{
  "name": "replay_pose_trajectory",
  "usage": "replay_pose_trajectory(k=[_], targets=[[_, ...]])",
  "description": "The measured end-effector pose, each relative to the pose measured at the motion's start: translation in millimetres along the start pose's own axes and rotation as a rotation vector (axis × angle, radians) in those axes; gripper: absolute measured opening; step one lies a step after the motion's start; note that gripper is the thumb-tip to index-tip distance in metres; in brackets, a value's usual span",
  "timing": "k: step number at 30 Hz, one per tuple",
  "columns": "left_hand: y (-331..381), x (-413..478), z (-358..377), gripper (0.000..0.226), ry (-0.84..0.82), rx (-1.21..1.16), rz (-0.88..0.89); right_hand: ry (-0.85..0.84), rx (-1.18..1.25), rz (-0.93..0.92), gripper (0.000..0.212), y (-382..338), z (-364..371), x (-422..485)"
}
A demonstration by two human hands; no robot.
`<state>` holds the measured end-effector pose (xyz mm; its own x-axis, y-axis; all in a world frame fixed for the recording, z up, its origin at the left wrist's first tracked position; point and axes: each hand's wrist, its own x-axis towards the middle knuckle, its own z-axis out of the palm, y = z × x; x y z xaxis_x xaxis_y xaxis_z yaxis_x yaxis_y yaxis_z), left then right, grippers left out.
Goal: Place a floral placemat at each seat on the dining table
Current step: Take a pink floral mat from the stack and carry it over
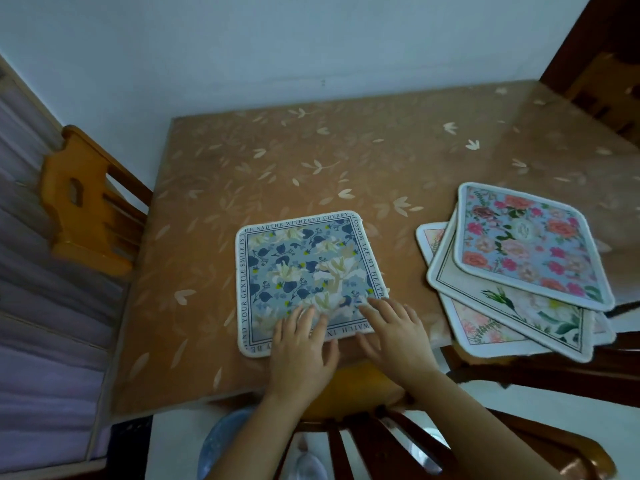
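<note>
A blue floral placemat (304,268) with lettering round its border lies flat on the dining table (277,161), near the front edge. My left hand (303,348) rests on its near edge with fingers straight. My right hand (394,334) presses its near right corner, fingers spread flat. A loose stack of three floral placemats (519,258) lies at the table's right front, the top one light blue with pink and orange roses; the lowest mats jut past the table edge.
An orange wooden chair (83,202) stands at the table's left side. A dark wooden chair (374,434) is below my arms at the front, another at the far right (602,81). A white wall runs behind the table.
</note>
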<state>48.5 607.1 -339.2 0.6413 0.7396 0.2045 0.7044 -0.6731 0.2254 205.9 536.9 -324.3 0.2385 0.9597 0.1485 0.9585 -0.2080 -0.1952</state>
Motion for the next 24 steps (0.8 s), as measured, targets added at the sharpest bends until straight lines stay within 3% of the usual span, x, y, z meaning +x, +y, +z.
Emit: replay_pose_trajectory(k=[11,24], targets=[[139,19,-30,0.037,0.138,-0.124,0.046,0.115,0.005,0.068,0.042,91,-86,-56],[309,32,-3,0.037,0.094,-0.217,0.035,0.072,0.036,0.222,0.045,243,-152,-136]])
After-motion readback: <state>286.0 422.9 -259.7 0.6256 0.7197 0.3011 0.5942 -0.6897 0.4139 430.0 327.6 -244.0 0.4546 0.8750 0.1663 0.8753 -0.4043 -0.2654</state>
